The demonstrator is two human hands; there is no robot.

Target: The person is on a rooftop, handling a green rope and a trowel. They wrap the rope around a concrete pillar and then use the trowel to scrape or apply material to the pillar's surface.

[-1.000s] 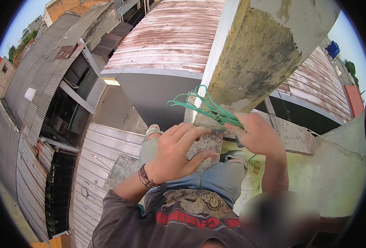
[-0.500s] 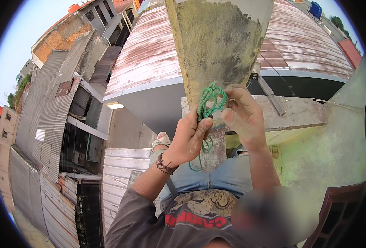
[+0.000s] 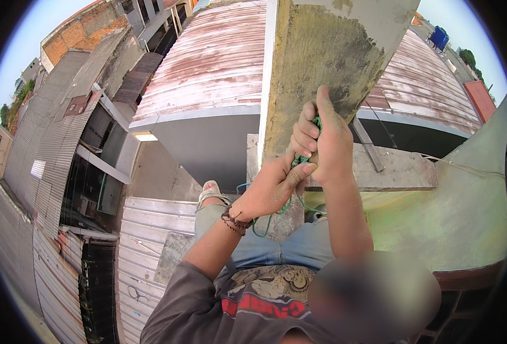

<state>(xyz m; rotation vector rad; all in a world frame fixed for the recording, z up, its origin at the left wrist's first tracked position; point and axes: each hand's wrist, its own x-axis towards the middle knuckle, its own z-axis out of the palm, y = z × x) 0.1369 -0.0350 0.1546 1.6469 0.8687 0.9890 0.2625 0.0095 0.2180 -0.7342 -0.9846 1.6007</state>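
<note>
I grip a green rope (image 3: 300, 160) with both hands, just in front of a weathered concrete column (image 3: 328, 49). My left hand (image 3: 270, 186) is closed on the lower part of the bundle, thumb lying across it. Just above, my right hand (image 3: 328, 146) has its fingers curled round the rope, its thumb pointing up along it. Much of the bundle is hidden by my fingers; thin loops dangle beneath my hands over the narrow concrete ledge between my jean-clad legs. My sandalled left foot (image 3: 210, 195) shows beside that ledge.
I am high up, with a drop at left to a corrugated metal roof (image 3: 139, 223). Rusty sheet roofs (image 3: 202, 69) lie beyond the column. A concrete beam (image 3: 402, 178) runs rightward to a pale green wall (image 3: 448, 223). Grey roofs and brick buildings (image 3: 76, 37) stand farther left.
A second ago my left hand was open and the rope was in my right. Now both grip it; my right hand has closed and risen since half a second ago, covering the loop.
</note>
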